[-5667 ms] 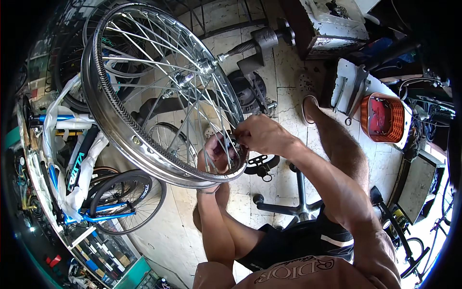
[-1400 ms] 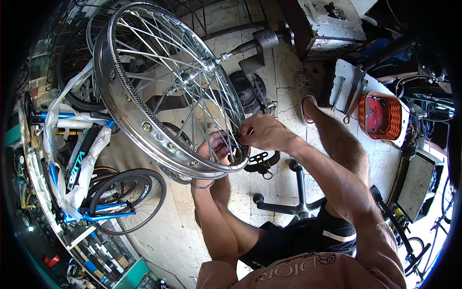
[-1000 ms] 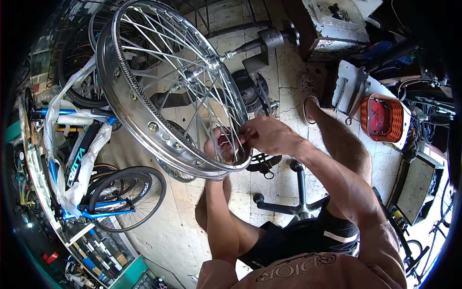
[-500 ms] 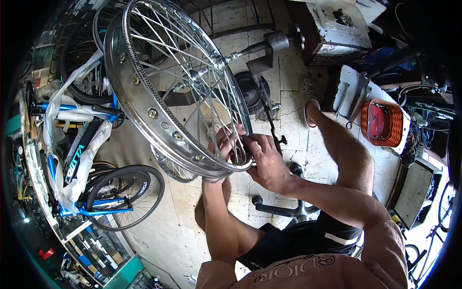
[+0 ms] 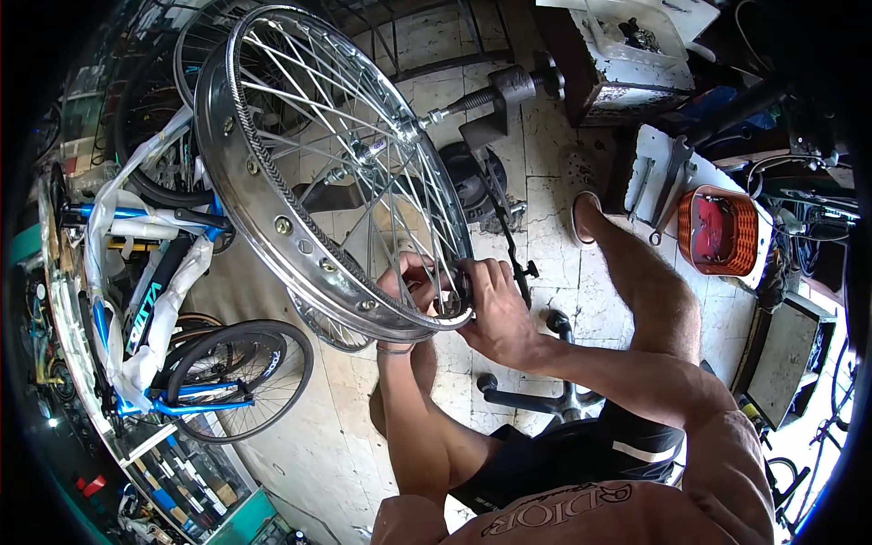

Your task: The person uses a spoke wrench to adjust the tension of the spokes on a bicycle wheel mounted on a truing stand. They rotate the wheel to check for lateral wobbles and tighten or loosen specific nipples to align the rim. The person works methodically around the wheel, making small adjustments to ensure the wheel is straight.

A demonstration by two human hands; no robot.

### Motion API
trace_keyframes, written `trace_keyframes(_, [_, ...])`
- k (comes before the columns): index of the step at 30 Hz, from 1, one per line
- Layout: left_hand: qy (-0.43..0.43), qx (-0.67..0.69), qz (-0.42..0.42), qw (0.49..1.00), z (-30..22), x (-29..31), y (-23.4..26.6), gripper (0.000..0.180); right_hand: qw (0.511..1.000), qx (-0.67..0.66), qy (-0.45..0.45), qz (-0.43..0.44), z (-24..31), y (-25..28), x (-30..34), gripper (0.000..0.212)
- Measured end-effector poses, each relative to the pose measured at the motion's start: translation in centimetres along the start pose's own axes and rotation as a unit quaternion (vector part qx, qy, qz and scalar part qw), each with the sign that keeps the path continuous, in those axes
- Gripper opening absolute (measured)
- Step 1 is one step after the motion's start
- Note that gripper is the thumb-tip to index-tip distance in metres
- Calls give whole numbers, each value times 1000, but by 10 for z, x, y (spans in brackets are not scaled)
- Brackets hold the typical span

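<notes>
Blue-and-black bicycle frame, wrapped in white, sits toward nine o'clock on my feed. Right of it, the metal spoked wheel tilts around eleven o'clock. My left hand reaches inside it at the wheel's five o'clock, fingers curled; whether they hold anything I cannot tell. My right hand has swung from a pinch over the edge to lie against its outside, fingers bent, grip unclear; I judge that as bracing rather than picking. Beyond, toward three o'clock, sits the orange basket.
</notes>
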State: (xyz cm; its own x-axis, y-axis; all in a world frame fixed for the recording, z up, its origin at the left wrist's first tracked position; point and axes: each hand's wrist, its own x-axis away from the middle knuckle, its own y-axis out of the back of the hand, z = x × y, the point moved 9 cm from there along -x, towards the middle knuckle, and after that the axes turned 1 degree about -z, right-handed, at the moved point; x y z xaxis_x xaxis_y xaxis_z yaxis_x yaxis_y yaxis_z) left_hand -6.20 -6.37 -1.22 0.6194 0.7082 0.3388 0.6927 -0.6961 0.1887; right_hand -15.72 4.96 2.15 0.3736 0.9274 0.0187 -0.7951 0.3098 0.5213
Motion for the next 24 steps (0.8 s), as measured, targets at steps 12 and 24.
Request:
trace_keyframes(12, [99, 157, 26, 982, 9, 3, -1, 29, 1000, -11, -13, -3, -2, 1, 1, 74])
trace_keyframes(24, [12, 89, -65, 994, -5, -6, -28, 25, 998, -45, -20, -28, -2, 1, 5, 75])
